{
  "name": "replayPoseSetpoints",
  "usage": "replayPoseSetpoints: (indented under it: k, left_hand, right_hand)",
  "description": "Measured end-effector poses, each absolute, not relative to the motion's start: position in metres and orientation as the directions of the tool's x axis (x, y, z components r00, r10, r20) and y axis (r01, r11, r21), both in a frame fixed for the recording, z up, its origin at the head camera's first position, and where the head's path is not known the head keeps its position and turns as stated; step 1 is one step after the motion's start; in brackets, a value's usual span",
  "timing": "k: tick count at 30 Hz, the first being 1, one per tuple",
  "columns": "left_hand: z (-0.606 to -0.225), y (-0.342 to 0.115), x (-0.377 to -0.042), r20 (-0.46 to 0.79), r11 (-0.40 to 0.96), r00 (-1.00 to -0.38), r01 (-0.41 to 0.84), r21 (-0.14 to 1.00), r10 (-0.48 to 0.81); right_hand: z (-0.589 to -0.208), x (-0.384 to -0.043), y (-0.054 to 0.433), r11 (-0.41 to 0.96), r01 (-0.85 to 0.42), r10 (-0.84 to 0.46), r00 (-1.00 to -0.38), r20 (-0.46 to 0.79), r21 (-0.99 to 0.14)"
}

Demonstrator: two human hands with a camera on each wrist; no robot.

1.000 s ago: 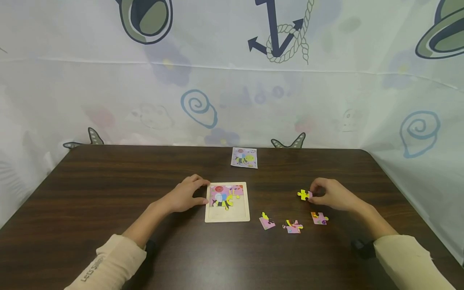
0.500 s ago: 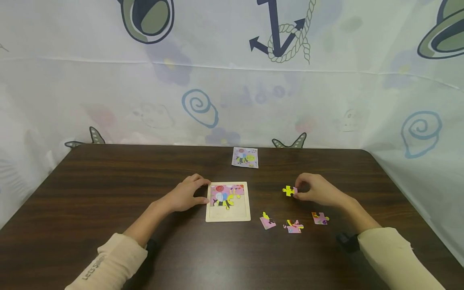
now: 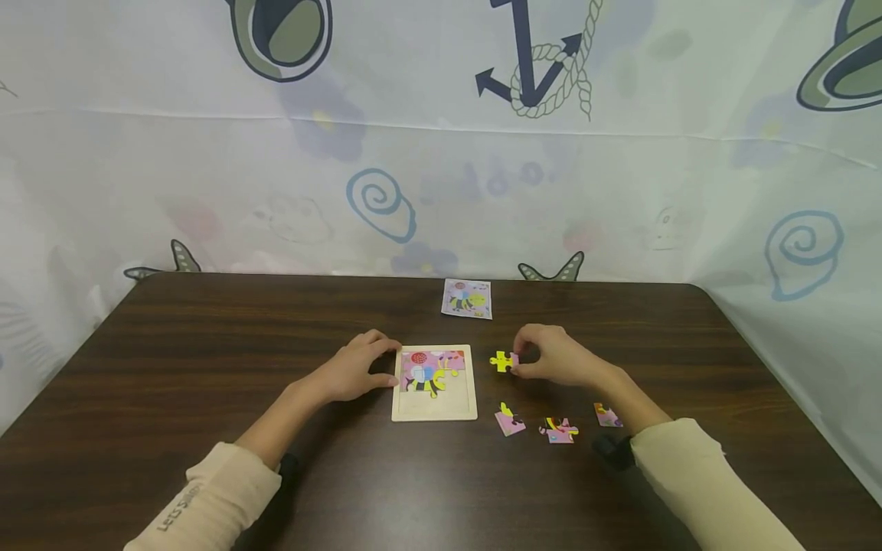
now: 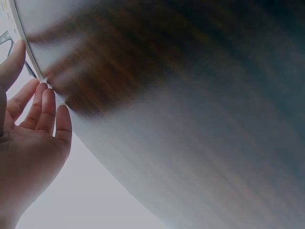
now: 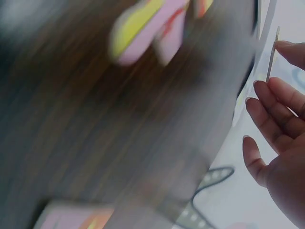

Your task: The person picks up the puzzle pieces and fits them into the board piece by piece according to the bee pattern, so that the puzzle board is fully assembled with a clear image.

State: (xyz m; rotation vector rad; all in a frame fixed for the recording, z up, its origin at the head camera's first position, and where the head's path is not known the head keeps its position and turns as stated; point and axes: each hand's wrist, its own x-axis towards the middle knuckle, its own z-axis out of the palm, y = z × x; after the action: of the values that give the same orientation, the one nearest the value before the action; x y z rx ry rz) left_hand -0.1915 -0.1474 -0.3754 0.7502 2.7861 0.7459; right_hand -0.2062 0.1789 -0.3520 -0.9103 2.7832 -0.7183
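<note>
A yellow and pink puzzle piece (image 3: 504, 361) is pinched between the thumb and index finger of my right hand (image 3: 561, 357). It is held to the right of the wooden puzzle tray (image 3: 427, 411); in the right wrist view the same piece (image 5: 272, 62) appears edge-on, the other fingers loosely bent. My left hand (image 3: 351, 367) touches the tray's left side, thumb on the edge and index finger at the far corner. In the left wrist view its fingers (image 4: 46, 109) look fairly straight. Joined bee-picture pieces (image 3: 427, 371) fill the tray's upper and left part.
Loose pieces lie on the dark table (image 3: 331, 474): one pink and yellow (image 3: 510, 421), another (image 3: 558, 431) beside it, and a third (image 3: 606, 415) partly behind the right forearm. A bee picture card (image 3: 467, 298) lies near the far edge, before a patterned cloth (image 3: 427, 191).
My right hand has carried the yellow and pink puzzle piece left, from the right side of the table to near the tray. My left hand stays at the tray's edge.
</note>
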Motion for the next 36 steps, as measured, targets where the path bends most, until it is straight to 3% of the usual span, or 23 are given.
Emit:
replayPoseSetpoints:
  k: [15, 36]
  left_hand:
    - [-0.374, -0.148, -0.191, -0.022, 0.748, -0.861, 0.429, 0.506, 0.509]
    - [-0.377, -0.150, -0.192, 0.023, 0.721, -0.844, 0.471, 0.508, 0.535]
  right_hand:
    - [-0.357, -0.201, 0.119, 0.728, -0.525, -0.606, -0.793, -0.055, -0.441]
    - [-0.363, -0.197, 0.103, 0.748, -0.527, -0.597, -0.799, -0.063, -0.404]
